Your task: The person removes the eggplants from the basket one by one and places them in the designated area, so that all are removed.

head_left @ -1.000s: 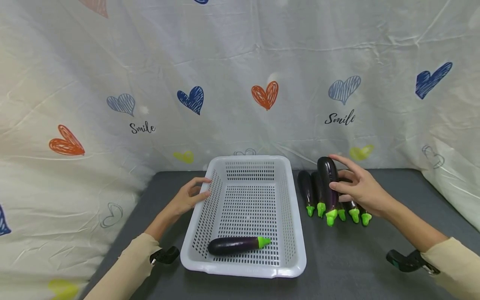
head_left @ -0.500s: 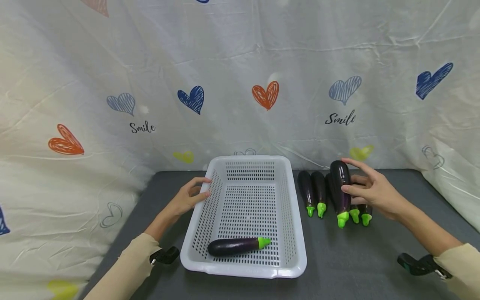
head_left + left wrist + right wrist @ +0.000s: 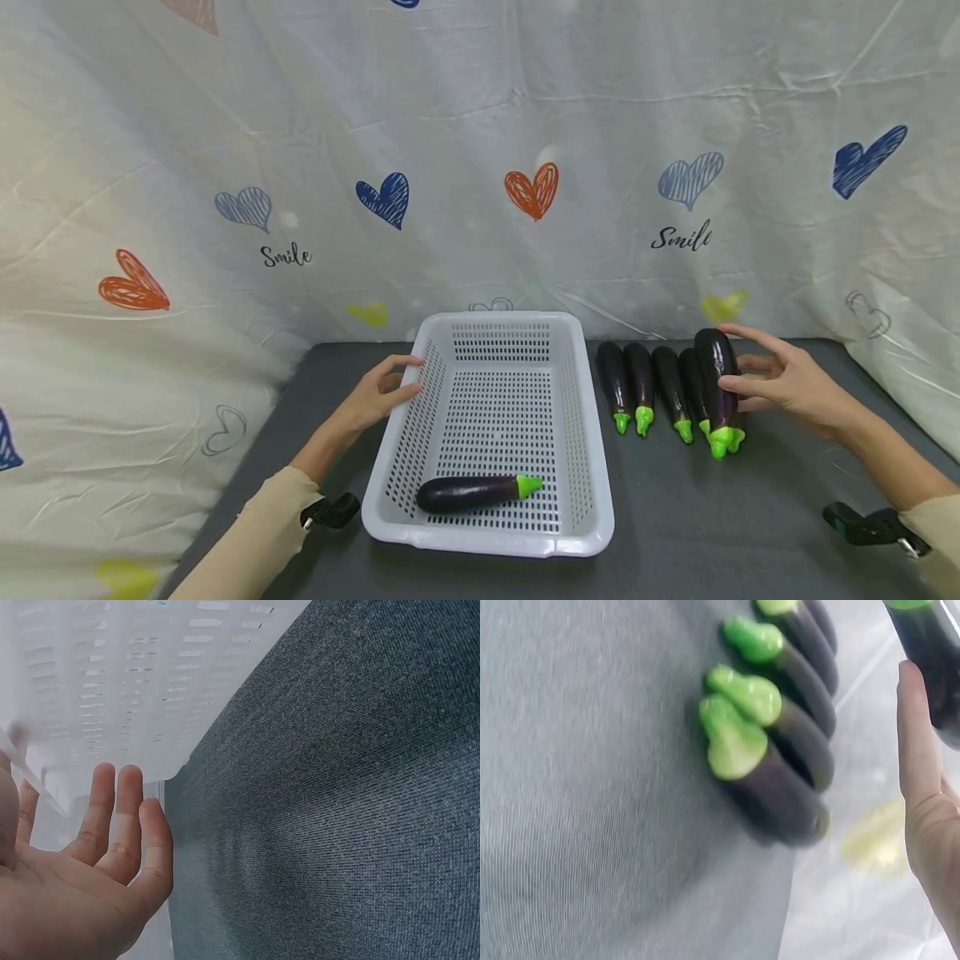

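A white perforated plastic basket (image 3: 495, 417) stands on the dark table, with one eggplant (image 3: 468, 493) lying crosswise near its front wall. My left hand (image 3: 378, 392) holds the basket's left rim, thumb and index finger over the edge; in the left wrist view the hand's (image 3: 97, 870) other fingers extend along the outer wall. At the right, my right hand (image 3: 787, 383) grips another eggplant (image 3: 717, 375) between thumb and fingers, above a row of several eggplants (image 3: 637, 379). In the right wrist view the held eggplant (image 3: 934, 664) is raised clear of that row (image 3: 772, 795).
The row lies right of the basket, green stems toward me, near the table's (image 3: 675, 525) back edge. A white curtain (image 3: 465, 125) printed with hearts hangs behind and along both sides.
My right hand has moved to the right with its eggplant, across the row, uncovering the eggplants it passed. The left hand and the basket have stayed in place.
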Demonstrator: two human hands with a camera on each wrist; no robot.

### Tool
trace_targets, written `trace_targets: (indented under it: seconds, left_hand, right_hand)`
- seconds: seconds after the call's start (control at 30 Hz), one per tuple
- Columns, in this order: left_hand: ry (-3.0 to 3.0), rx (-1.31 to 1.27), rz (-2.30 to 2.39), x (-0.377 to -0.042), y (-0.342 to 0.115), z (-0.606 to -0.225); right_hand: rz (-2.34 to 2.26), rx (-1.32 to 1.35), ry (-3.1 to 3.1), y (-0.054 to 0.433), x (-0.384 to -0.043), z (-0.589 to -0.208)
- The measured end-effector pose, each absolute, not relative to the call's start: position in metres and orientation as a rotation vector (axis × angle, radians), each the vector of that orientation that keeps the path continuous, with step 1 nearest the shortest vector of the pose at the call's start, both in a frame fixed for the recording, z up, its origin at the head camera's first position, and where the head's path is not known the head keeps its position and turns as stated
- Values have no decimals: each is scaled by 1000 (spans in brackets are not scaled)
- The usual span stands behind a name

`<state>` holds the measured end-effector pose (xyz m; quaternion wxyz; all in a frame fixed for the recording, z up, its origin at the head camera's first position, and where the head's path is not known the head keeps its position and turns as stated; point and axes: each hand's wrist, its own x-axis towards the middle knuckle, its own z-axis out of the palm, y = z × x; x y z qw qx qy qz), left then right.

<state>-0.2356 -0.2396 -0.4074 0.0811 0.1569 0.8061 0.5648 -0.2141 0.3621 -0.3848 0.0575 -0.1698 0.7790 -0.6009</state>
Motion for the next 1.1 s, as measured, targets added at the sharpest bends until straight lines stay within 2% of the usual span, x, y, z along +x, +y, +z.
trace_targets:
  seconds: [0.63,1.1]
  left_hand:
    - [2404,471,1686,-237,-241,-409]
    - [2404,469,1682,-238,-240,-409]
  right_hand:
    - [-1641,-370,2593,426,-217,-402]
    - [-1566,-259,2558,437,-226,-413]
